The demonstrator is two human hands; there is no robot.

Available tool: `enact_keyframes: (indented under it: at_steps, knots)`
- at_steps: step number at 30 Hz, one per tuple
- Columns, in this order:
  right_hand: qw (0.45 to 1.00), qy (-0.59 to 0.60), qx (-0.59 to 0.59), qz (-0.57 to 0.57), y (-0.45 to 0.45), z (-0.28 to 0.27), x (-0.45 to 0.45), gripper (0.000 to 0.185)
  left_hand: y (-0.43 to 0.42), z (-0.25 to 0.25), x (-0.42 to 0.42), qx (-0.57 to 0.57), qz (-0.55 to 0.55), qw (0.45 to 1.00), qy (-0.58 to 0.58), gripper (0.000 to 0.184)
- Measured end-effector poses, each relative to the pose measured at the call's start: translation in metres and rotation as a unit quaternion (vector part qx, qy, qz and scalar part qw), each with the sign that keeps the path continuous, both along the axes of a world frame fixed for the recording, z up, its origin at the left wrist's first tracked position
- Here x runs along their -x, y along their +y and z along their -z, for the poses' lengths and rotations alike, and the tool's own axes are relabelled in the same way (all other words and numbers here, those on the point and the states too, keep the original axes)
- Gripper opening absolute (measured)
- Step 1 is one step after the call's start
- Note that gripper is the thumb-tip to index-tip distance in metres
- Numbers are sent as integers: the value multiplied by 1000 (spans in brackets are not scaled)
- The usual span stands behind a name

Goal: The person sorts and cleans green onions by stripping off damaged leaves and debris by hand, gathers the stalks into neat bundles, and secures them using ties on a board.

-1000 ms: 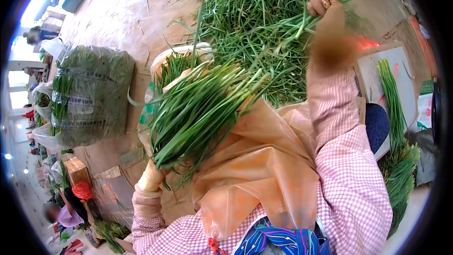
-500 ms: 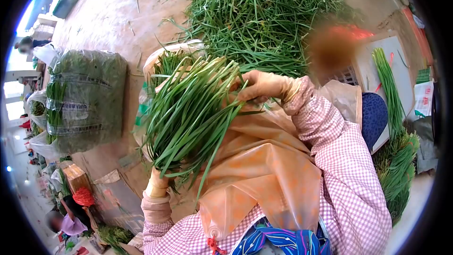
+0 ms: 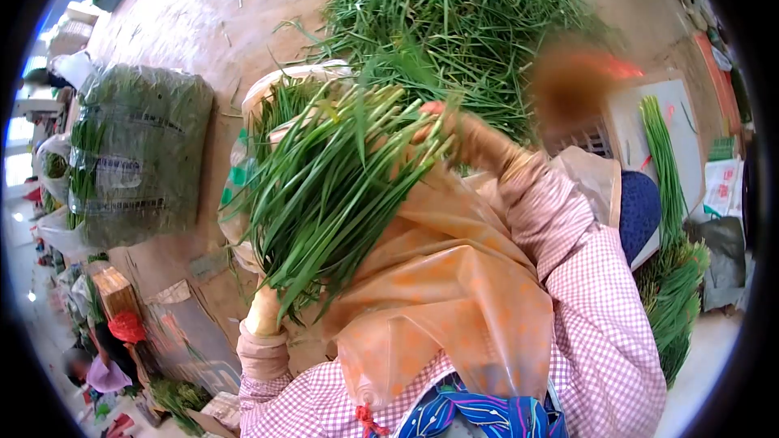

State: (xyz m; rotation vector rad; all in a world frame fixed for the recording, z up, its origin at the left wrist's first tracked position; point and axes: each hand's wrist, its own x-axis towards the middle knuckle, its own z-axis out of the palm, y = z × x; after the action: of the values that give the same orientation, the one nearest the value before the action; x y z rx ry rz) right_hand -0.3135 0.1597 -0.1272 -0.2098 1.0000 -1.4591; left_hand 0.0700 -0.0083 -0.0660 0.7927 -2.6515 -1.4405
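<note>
"Touching the green bunch (image 3: pixel 324 203) at its stem ends (image 3: pixel 398 113), is the right hand (image 3: pixel 472 139) tight?"

"I cannot tell; it is blurred. The left hand (image 3: pixel 264 310) goes under the leaves (image 3: pixel 304 255), fingers hidden."

"And the bunch lies where?"

"Over the orange apron (image 3: pixel 454 292), near the loose pile (image 3: pixel 454 16). The wrapped bale (image 3: pixel 150 162) stands farther left."
</note>
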Motion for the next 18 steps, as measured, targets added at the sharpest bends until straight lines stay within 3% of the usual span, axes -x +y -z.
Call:
enact_keyframes:
  at_steps: [1,3,5,8,9,10,11,12,13,14,15,16,17,18]
  knots:
    - [988,132,72,-46,-9,21,-22,45,2,-2,2,-14,-11,1000,-3,37]
    - [945,259,124,-156,-18,36,-33,46,5,-6,3,-41,-38,998,-12,38]
    - [985,33,89,-143,-11,-3,-29,39,7,-12,5,-55,-61,996,-28,38]
    - [995,47,-90,22,-8,-44,12,19,8,-18,5,5,-61,996,-61,41]
    - [987,36,-114,110,-5,-27,38,21,14,-27,14,26,-82,995,-55,42]
    - [986,46,-44,153,1,-11,63,26,18,-41,23,47,-103,992,-51,42]
    - [956,224,-137,134,0,-7,77,29,21,-59,35,43,-101,990,-86,45]
    - [891,384,-242,-2,-6,-5,89,43,20,-62,36,41,-103,990,-84,45]
    - [706,641,-292,-77,-4,-2,90,53,17,-63,37,70,-68,993,-66,47]
    - [444,828,-311,-144,-3,-1,91,64,16,-63,38,98,-34,993,-49,48]
    - [556,800,-216,-55,-16,-14,89,79,7,-50,31,13,-5,1000,-28,54]
    - [692,713,-113,-26,-34,-49,73,74,10,-50,34,10,-10,999,-29,54]
    - [837,545,-29,-44,-51,-78,55,65,13,-53,41,-88,-40,995,-15,59]
    - [845,522,28,-111,-63,-110,40,56,13,-58,48,-183,-68,981,-2,63]
